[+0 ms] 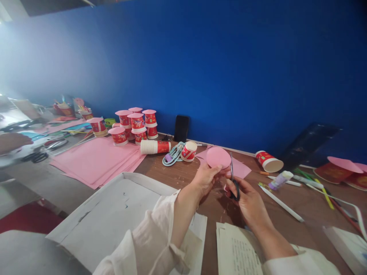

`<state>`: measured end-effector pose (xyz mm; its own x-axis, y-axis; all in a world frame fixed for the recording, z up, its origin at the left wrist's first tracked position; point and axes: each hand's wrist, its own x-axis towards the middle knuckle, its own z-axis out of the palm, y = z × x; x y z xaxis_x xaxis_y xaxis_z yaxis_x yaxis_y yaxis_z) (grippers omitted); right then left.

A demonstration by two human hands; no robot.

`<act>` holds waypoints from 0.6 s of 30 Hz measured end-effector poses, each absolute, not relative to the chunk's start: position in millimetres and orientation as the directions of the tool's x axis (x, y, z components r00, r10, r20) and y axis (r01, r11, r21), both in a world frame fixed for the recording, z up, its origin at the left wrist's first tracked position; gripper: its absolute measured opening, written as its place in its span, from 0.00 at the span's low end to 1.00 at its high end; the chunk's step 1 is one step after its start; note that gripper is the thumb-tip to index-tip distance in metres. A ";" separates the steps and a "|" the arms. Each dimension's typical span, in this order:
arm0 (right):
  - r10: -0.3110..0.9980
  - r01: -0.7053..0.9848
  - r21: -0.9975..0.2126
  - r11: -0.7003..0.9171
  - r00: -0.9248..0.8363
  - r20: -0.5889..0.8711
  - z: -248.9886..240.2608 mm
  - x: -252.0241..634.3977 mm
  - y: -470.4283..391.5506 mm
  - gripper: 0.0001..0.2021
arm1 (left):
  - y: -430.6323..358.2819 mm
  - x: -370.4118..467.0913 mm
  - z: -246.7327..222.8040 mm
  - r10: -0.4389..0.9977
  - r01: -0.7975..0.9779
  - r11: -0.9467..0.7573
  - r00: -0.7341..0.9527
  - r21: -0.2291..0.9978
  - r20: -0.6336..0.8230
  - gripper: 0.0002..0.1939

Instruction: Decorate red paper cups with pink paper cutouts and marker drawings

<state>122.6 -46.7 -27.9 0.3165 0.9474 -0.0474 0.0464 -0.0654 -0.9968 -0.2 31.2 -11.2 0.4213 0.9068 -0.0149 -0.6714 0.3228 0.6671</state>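
Observation:
A round pink paper disc (218, 157) is pinched by its lower edge in my left hand (207, 178). My right hand (249, 197) grips a pair of scissors (235, 189) by their black handles, with the blades pointing up along the right edge of the disc. Whether the blades touch the paper I cannot tell. Behind both hands lies a larger pink sheet (240, 168) on the brown table. A red paper cup (189, 151) stands tilted to the left of the disc, beside a coiled pale-blue cable (173, 156).
Left of centre, red cups topped with pink discs (137, 122) are stacked near pink sheets (97, 158). A white box lid (114, 214) and a printed book (237, 248) lie close to me. At right are a fallen cup (268, 161), glue stick (281, 180) and white pen (282, 203).

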 end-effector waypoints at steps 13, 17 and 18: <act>0.934 -0.194 -0.977 -0.087 0.326 -0.148 -20.1 117.7 -48.6 0.24 | 35.4 -8.1 -5.4 0.939 -0.654 0.290 0.335 0.699 -0.077 0.17; 0.963 -0.194 -0.974 -0.119 0.217 -0.161 -18.0 117.0 -51.5 0.26 | 43.2 -9.3 -9.8 0.947 -0.656 0.283 0.306 0.699 -0.096 0.18; 0.965 -0.186 -0.975 -0.126 0.205 -0.164 -17.0 116.4 -52.0 0.27 | 44.9 -9.3 -11.4 0.948 -0.658 0.282 0.302 0.699 -0.098 0.19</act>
<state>116.4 -52.0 -17.0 0.2048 0.9650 -0.1635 -0.1856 -0.1258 -0.9745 -9.3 44.9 -11.4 0.3021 0.9482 -0.0983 -0.6575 0.2819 0.6987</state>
